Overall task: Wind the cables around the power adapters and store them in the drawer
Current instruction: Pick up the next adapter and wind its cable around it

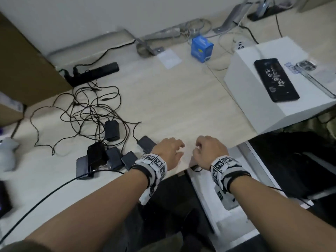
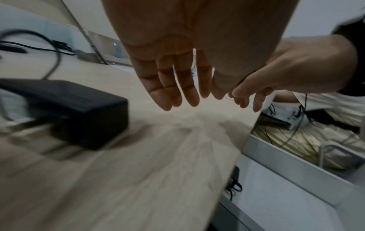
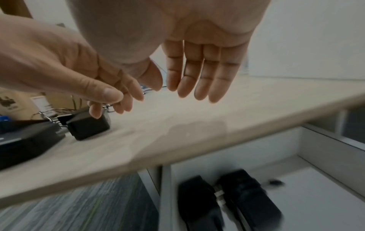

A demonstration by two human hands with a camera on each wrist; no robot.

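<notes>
Several black power adapters lie in a cluster near the table's front edge, with one more behind them amid a tangle of thin black cables. My left hand hovers just right of the nearest adapter, fingers relaxed and empty. My right hand hangs close beside it, loosely curled and empty. Below the table edge a white drawer stands pulled out. In the right wrist view two black adapters lie inside that drawer. The left wrist view shows an adapter left of my fingers.
A black power strip lies at the back left by a cardboard box. A blue carton stands at the back. A white box with a phone on it sits at the right. A white plush toy sits at the left edge.
</notes>
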